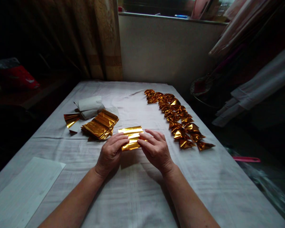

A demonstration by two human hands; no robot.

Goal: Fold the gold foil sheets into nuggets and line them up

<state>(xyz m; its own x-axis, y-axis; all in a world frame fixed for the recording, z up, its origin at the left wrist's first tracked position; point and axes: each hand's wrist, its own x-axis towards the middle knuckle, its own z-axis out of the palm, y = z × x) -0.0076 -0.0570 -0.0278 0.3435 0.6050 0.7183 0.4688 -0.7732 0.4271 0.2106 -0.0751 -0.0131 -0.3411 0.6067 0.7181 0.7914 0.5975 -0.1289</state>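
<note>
A gold foil sheet (pixel 131 135), partly folded into a strip, lies on the white cloth in the middle of the table. My left hand (pixel 111 152) pinches its left near edge. My right hand (pixel 155 148) presses and pinches its right near edge with curled fingers. A stack of flat gold foil sheets (pixel 100 124) lies just left of my left hand. To the right, a long row of several folded gold foil pieces (pixel 178 118) runs from mid-table toward the far edge.
A white cloth covers the table (pixel 137 190). A folded white paper wad (pixel 89 107) and one loose gold piece (pixel 71 119) sit at the far left. A white sheet (pixel 26 190) lies at the near left. Curtains and a wall stand behind.
</note>
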